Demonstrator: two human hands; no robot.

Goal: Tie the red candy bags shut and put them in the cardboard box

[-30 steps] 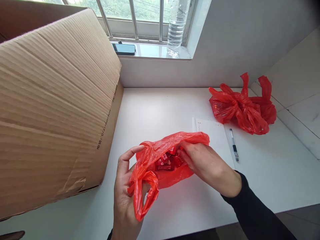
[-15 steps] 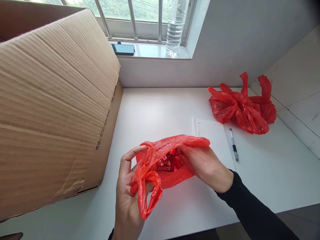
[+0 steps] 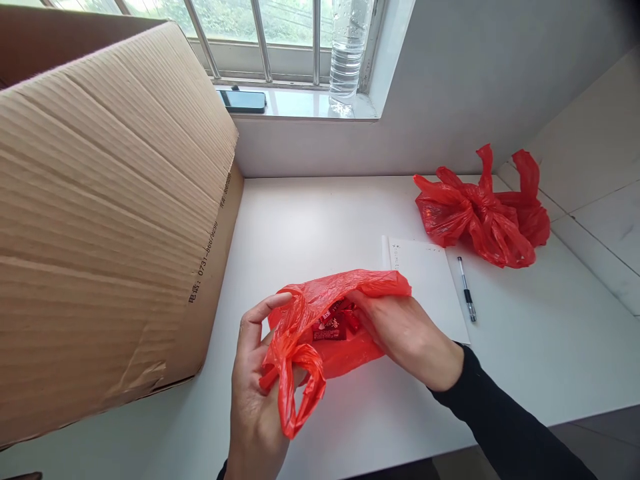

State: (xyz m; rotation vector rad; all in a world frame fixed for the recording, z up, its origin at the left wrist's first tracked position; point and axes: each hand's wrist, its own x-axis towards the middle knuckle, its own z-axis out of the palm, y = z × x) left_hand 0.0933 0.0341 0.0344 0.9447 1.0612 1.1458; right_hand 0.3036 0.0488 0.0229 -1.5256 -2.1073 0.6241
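A thin red plastic bag (image 3: 345,287) lies open on the white table (image 3: 310,213) in front of me. Inside it are several red wrapped candies (image 3: 333,327). My left hand (image 3: 255,393) grips the bag's near handle, which hangs over my palm. My right hand (image 3: 407,333) holds the bag's right rim, fingertips reaching into the opening beside the candies.
A big cardboard box (image 3: 100,220) stands at the left. Two knotted red bags (image 3: 480,213) lie at the back right, with a paper sheet (image 3: 427,283) and a pen (image 3: 466,290) before them. A phone (image 3: 243,101) and a water bottle (image 3: 347,50) sit on the window sill.
My right fingers have pushed a little further into the bag's mouth, and the bag has shifted slightly left. The view has drifted a bit.
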